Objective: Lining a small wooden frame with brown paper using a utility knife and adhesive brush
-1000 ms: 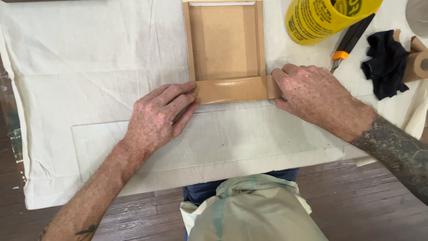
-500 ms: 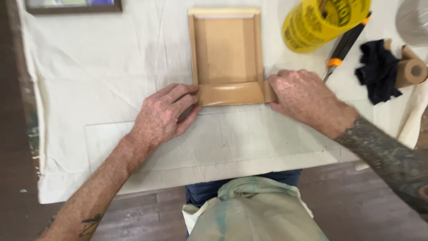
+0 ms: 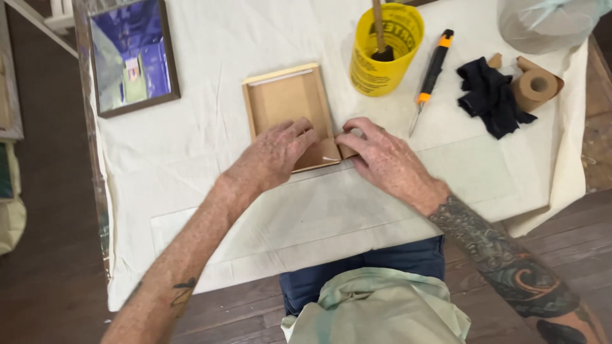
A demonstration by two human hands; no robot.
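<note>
Presently, findings as follows.

Frame: one small wooden picture frame [image 3: 288, 105], lying back-up at centre of the picture on the cloth-covered surface [image 3: 210, 185]; brown backing paper faces up, with a glossy strip of brown tape along its lower edge.

Left hand: the left hand [image 3: 275, 155] lies flat, fingers together and extended, pressing on the lower part of the backing and the tape; it clamps nothing.

Right hand: the right hand [image 3: 376, 153] rests at the frame's lower right corner, fingers bent and pressed against the tape end; whether anything is pinched beneath them cannot be told.

Handling, judged: the frame looks light and rigid at its wooden rails. The paper backing appears thin and liable to dent or tear under a fingertip. If glass sits beneath, which is not visible, the piece is fragile. Best held by the two long side rails, not by the paper.

Count, centre and right: one yellow tub [image 3: 384, 50] with one stick standing in it, upper centre; one orange-and-black knife [image 3: 432, 71] to its right; one black rag [image 3: 489, 95]; one roll of brown tape [image 3: 537, 85] at upper right; one pale bundle of plastic [image 3: 545, 22] in the top right corner.

Count, left: one dark framed picture [image 3: 131, 54] at upper left, well apart from the hands.
</note>
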